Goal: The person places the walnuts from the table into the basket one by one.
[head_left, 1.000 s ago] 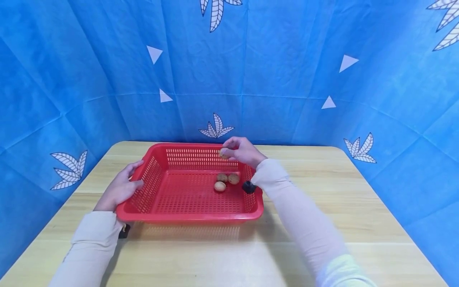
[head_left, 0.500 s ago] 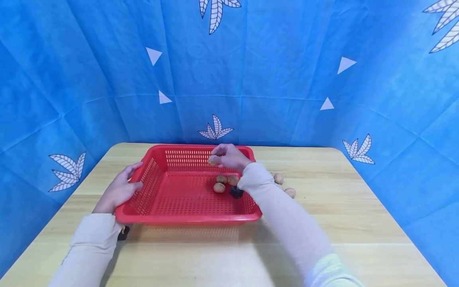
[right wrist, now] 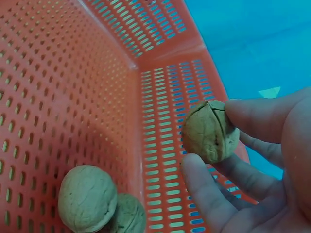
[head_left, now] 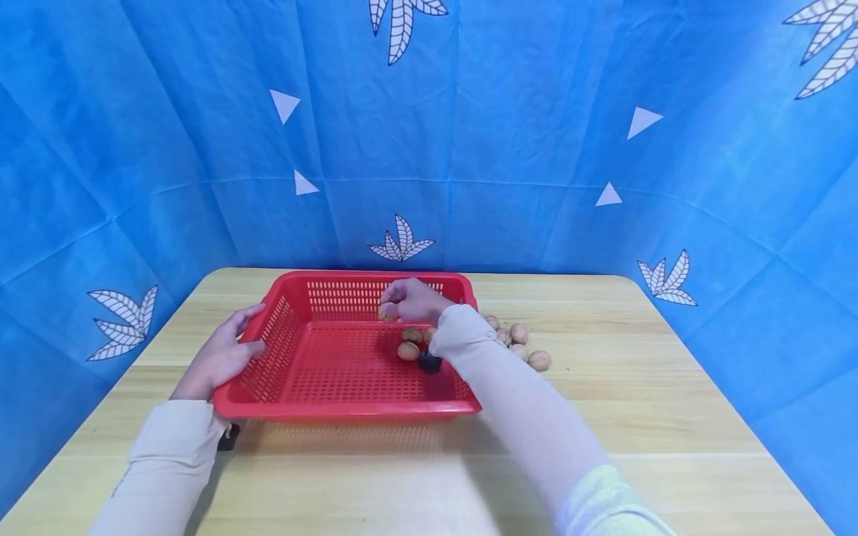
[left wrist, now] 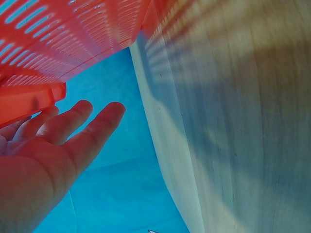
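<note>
Now farther leftward, the right hand (head_left: 415,301) pinches a walnut (right wrist: 209,135), left hand (head_left: 223,357) holding basket (head_left: 348,409).

The plastic basket (head_left: 348,409) is a plain bright red, more orange-red in the wrist views, patterned with rows of slots. Walnuts (head_left: 408,351) in it are tan to light brown; the one in the right fingers (right wrist: 204,187) carries a dark seam line. The counter (head_left: 637,417) is pale yellow wood with light-brown grain streaks. Bright blue backdrop cloth (head_left: 523,97) bears white, dark-outlined, veined leaves (head_left: 402,240) and solid whitish triangles (head_left: 643,121). Both sleeves (head_left: 167,447) are off-white, the right one turning pale green nearer the elbow. A device (head_left: 430,362) at the right wrist is black.
</note>
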A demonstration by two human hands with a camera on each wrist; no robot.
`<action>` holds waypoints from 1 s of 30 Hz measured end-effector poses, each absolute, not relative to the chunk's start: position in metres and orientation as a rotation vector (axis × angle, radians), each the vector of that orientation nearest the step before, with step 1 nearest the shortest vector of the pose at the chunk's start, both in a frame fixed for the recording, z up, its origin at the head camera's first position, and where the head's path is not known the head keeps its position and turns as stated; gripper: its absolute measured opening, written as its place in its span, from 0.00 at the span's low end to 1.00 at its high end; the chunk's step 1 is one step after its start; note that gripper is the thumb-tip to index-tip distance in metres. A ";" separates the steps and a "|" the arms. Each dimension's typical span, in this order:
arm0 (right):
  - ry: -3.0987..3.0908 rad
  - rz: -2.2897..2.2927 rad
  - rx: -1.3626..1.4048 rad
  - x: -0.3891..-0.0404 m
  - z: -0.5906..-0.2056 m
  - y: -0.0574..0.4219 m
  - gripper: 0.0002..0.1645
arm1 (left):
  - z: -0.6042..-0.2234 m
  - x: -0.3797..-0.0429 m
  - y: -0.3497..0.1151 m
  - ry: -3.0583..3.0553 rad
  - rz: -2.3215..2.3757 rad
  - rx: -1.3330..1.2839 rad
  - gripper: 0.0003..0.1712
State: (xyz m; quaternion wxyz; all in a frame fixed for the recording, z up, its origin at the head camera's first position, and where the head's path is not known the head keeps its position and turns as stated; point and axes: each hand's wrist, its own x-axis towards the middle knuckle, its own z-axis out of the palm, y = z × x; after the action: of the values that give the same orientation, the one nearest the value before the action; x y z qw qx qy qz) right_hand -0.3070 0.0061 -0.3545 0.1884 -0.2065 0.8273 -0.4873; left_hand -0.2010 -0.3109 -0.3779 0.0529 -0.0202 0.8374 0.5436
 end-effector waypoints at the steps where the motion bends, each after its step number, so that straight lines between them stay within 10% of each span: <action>1: 2.319 -1.355 -0.589 -0.307 -0.355 0.005 0.08 | -0.378 -0.201 -0.311 2.545 1.653 -0.058 0.51; 30: 2.499 -0.887 -0.608 -0.305 -0.372 -0.011 0.08 | -0.375 -0.202 -0.311 2.550 1.629 -0.075 0.51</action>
State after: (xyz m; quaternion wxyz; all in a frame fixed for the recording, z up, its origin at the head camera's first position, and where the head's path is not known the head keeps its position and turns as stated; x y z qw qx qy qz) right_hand -0.3049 -0.0112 -0.3720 0.2090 -0.2184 0.8984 -0.3187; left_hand -0.2022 -0.3107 -0.3753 0.0573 -0.0247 0.8411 0.5373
